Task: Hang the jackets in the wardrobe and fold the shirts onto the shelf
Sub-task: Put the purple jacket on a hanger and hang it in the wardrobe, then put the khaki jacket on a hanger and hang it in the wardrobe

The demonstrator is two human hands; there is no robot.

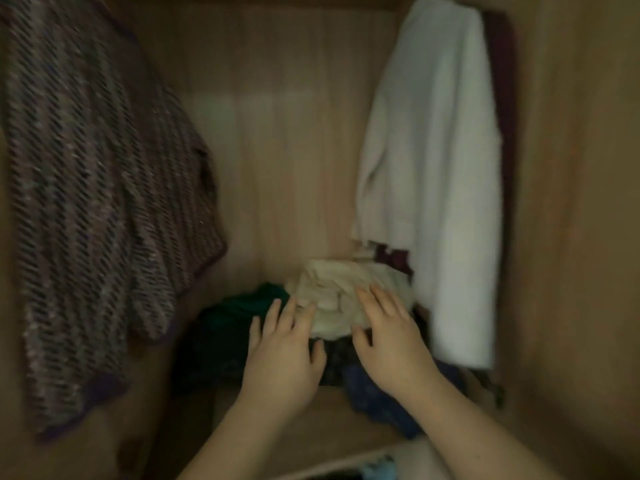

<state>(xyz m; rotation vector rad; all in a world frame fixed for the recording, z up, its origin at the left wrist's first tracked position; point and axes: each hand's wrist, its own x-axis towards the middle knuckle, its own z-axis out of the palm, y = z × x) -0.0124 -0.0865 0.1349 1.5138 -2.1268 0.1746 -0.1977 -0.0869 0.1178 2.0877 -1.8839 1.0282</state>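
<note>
The wooden wardrobe [294, 150] fills the head view, which is blurred. On its left side hangs a large striped knit jacket [97, 202], and on its right a white jacket [433, 185] with a dark maroon garment [498, 81] just behind it, so the hanging part of the job looks at least partly done. The rail and hangers are out of sight.

Below them, on the shelf [322, 414], lies a low pile of clothes. A dark green piece [235, 317] sits toward the left, a blue one [377, 400] at the front edge on the right, and a cream shirt [332, 292] on top near the back.

The left hand [284, 358] has its fingers spread and straight, its tips touching the cream shirt's near-left edge. The right hand [391, 348] lies flat on the shirt's near-right part, grasping nothing.

The shirt appears bundled rather than squared, so my guess is that it is being patted into place. Whether more shirts or jackets wait outside the wardrobe cannot be told.
</note>
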